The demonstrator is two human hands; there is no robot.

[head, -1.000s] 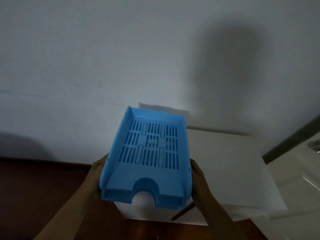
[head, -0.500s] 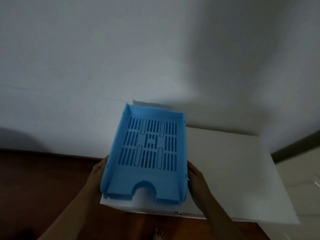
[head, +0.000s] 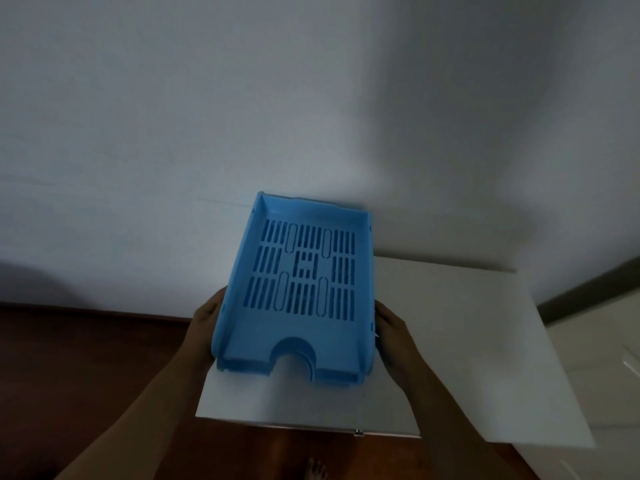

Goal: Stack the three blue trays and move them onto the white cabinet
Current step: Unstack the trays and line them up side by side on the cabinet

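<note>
A stack of blue slotted trays (head: 301, 292) hangs over the left part of the white cabinet (head: 467, 358), its far end tilted up toward the wall. Layered edges of lower trays show under the front notch. My left hand (head: 204, 320) grips the stack's left side wall. My right hand (head: 393, 327) grips its right side wall. Whether the stack touches the cabinet top I cannot tell.
A pale wall rises right behind the cabinet. Dark wooden floor (head: 86, 375) lies to the left and in front. A bare foot (head: 316, 471) shows at the bottom edge. Light furniture (head: 609, 358) stands at the right.
The stack has moved forward and a little right over the cabinet top, held by both hands. More of the cabinet's front edge now shows below the trays.
</note>
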